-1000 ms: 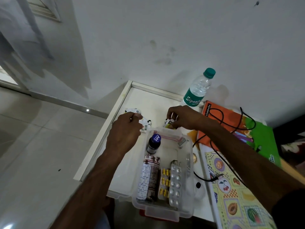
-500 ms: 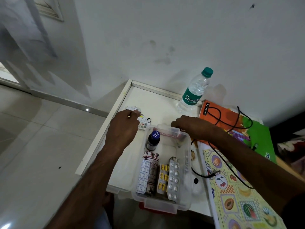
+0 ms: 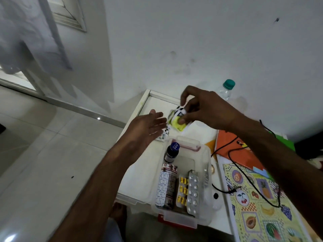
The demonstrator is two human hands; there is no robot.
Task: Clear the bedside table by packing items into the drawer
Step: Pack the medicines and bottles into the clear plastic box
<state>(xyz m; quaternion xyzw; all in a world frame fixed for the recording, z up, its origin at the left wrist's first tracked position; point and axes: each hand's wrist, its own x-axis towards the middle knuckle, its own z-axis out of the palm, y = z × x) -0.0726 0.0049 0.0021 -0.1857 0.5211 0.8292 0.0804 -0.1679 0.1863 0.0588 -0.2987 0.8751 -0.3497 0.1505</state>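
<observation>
The right hand (image 3: 206, 109) pinches a yellow-and-white packet (image 3: 176, 119) above the far part of the white bench (image 3: 139, 180); the left hand (image 3: 146, 128) hangs flat-fingered just left of it, holding nothing. Nearer, a clear plastic box (image 3: 208, 165) holds a dark bottle (image 3: 172, 152) — upright at its far end — and blister strips (image 3: 191, 193) lying side by side.

box (image 3: 206, 154) back half free; bottle (image 3: 172, 151), strips (image 3: 192, 191) crowd rest.
</observation>
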